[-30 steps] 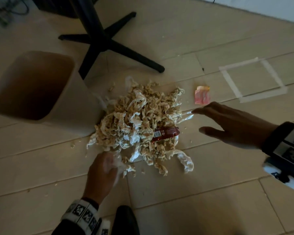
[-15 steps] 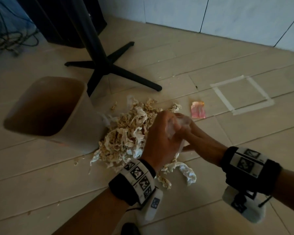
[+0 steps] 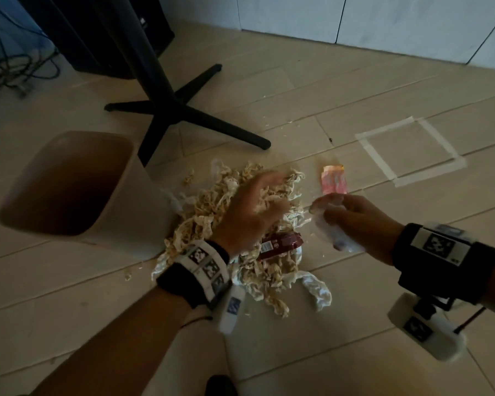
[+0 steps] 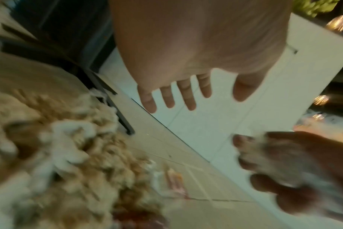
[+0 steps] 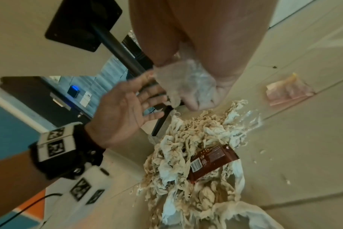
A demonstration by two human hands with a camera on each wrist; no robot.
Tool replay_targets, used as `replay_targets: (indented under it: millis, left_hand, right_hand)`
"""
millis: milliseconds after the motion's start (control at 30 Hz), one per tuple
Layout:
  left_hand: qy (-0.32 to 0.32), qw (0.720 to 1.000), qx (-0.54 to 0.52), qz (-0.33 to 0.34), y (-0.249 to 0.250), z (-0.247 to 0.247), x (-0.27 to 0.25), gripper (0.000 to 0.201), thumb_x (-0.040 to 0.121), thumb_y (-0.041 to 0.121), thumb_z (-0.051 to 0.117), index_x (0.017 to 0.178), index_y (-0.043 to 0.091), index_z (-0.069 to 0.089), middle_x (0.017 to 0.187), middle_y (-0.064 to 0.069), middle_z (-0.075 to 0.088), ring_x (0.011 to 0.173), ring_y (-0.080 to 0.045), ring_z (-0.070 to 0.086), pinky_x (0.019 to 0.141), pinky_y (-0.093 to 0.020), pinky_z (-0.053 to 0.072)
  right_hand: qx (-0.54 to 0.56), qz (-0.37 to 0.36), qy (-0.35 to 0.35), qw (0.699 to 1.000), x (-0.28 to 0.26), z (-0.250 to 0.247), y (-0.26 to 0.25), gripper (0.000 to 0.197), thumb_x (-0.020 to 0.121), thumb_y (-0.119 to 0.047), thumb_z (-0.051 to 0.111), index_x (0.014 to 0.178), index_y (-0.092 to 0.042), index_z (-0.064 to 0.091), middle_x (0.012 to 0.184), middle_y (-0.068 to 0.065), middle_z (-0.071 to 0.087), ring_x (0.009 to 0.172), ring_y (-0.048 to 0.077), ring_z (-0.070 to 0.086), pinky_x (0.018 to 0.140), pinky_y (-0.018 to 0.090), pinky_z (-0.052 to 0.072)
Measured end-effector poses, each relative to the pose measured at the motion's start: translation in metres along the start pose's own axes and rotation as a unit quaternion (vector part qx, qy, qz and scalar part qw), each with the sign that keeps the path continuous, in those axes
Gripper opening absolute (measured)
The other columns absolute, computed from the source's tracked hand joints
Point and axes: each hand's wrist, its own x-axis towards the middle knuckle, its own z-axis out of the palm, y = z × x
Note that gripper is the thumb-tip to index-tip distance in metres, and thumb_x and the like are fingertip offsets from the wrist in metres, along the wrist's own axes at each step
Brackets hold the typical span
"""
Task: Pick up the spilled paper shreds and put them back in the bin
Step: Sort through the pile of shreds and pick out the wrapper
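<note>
A pile of beige paper shreds (image 3: 212,204) lies on the floor against the right side of the open beige bin (image 3: 143,212). My left hand (image 3: 269,192) hovers over the pile with fingers spread and holds nothing; the left wrist view shows its straight fingers (image 4: 166,99). To the right of the pile, my right hand (image 3: 333,208) grips a crumpled wad of clear plastic (image 3: 325,227). In the right wrist view the wad (image 5: 188,82) sits in the curled fingers above the shreds (image 5: 186,147), with the left hand (image 5: 127,105) open beside it.
A brown snack wrapper (image 3: 280,245) lies in the pile and a pink wrapper (image 3: 334,181) on the floor to the right. Behind the pile stands a black table base (image 3: 177,110). A white tape square (image 3: 409,150) marks the floor at right.
Half a second ago both hands were together over the pile on the plastic. The left hand has let go and spread open; the right hand has drawn right with the wad.
</note>
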Motion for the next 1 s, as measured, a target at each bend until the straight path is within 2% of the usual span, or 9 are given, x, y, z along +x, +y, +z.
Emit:
replay_targets:
  millis: [133,233,367,433,600,700,800,900,1000]
  left_hand:
    - [0.077,0.963,0.236,-0.111,-0.052,-0.034,0.033,0.048,0.090,0.034,0.069,0.135,0.033,0.056,0.146,0.000,0.051,0.137,-0.027,0.045,0.111,-0.049,0.045]
    - [-0.044,0.932,0.307,-0.190,-0.079,-0.052,0.046,0.070,0.087,0.040,0.072,0.149,0.045,0.038,0.166,0.001,0.021,0.153,-0.034,0.021,0.120,-0.052,0.032]
    - [-0.226,0.884,0.338,-0.232,-0.087,-0.055,0.044,0.113,0.077,0.047,0.086,0.160,0.050,0.010,0.172,0.010,-0.013,0.161,-0.030,-0.003,0.127,-0.055,0.021]
    - [-0.245,0.871,0.365,-0.217,-0.090,-0.048,0.034,0.111,0.078,0.040,0.087,0.160,0.047,0.014,0.173,0.010,-0.003,0.159,-0.027,0.012,0.124,-0.047,0.030]
    - [-0.069,0.918,0.370,-0.125,-0.098,-0.039,0.015,0.040,0.089,0.012,0.076,0.125,0.027,0.069,0.136,0.000,0.061,0.118,-0.023,0.064,0.090,-0.028,0.052]
    - [-0.010,0.936,0.331,-0.118,-0.088,-0.041,0.008,0.028,0.086,0.004,0.075,0.107,0.023,0.076,0.120,-0.003,0.070,0.105,-0.021,0.068,0.081,-0.024,0.050]
    - [0.048,0.953,0.282,-0.095,-0.062,-0.042,0.001,0.023,0.083,0.004,0.078,0.100,0.020,0.077,0.112,-0.004,0.074,0.100,-0.021,0.070,0.083,-0.028,0.057]
    - [0.084,0.975,0.206,-0.025,-0.030,-0.040,-0.007,0.022,0.076,0.001,0.083,0.095,0.012,0.077,0.098,-0.002,0.074,0.088,-0.018,0.069,0.079,-0.029,0.058]
    - [0.075,0.990,0.118,-0.002,0.002,-0.029,-0.019,0.023,0.076,0.008,0.087,0.094,0.018,0.077,0.091,0.007,0.071,0.080,-0.003,0.067,0.070,-0.014,0.055]
  right_hand:
    - [0.010,0.043,0.009,0.999,0.008,-0.006,0.005,0.023,0.093,-0.012,0.045,0.071,-0.008,0.052,0.058,0.006,0.040,0.042,0.015,0.033,0.042,0.023,0.030]
    - [0.025,0.056,0.002,0.998,0.010,-0.007,0.004,0.033,0.087,-0.011,0.042,0.054,-0.018,0.040,0.052,0.002,0.028,0.042,0.013,0.019,0.045,0.022,0.018]
    - [0.037,0.065,0.016,0.997,0.013,-0.010,0.008,0.031,0.084,-0.017,0.044,0.053,-0.020,0.041,0.051,-0.001,0.029,0.042,0.013,0.021,0.046,0.023,0.019]
    - [0.009,0.051,0.020,0.998,0.014,-0.007,0.010,0.031,0.089,-0.029,0.050,0.059,-0.020,0.045,0.054,-0.003,0.037,0.040,0.010,0.030,0.046,0.020,0.028]
    - [-0.105,-0.010,-0.006,0.994,0.014,0.008,0.022,0.028,0.085,-0.043,0.065,0.084,-0.015,0.059,0.079,-0.007,0.061,0.072,0.010,0.057,0.075,0.031,0.048]
    - [-0.107,-0.035,-0.011,0.994,0.016,0.018,0.027,0.012,0.085,-0.022,0.066,0.095,-0.019,0.060,0.101,-0.005,0.062,0.094,0.013,0.060,0.095,0.043,0.048]
    - [-0.018,-0.043,-0.035,0.998,0.015,0.031,0.020,0.023,0.086,-0.013,0.066,0.103,-0.025,0.057,0.112,0.007,0.060,0.088,0.024,0.066,0.081,0.048,0.058]
    - [0.114,-0.026,-0.065,0.991,0.011,0.046,0.012,0.040,0.080,-0.022,0.075,0.114,-0.028,0.053,0.110,0.016,0.061,0.085,0.033,0.067,0.078,0.052,0.058]
    - [0.209,0.007,-0.087,0.974,0.011,0.058,0.010,0.060,0.071,-0.042,0.081,0.121,-0.036,0.050,0.122,0.016,0.060,0.097,0.035,0.066,0.087,0.063,0.050]
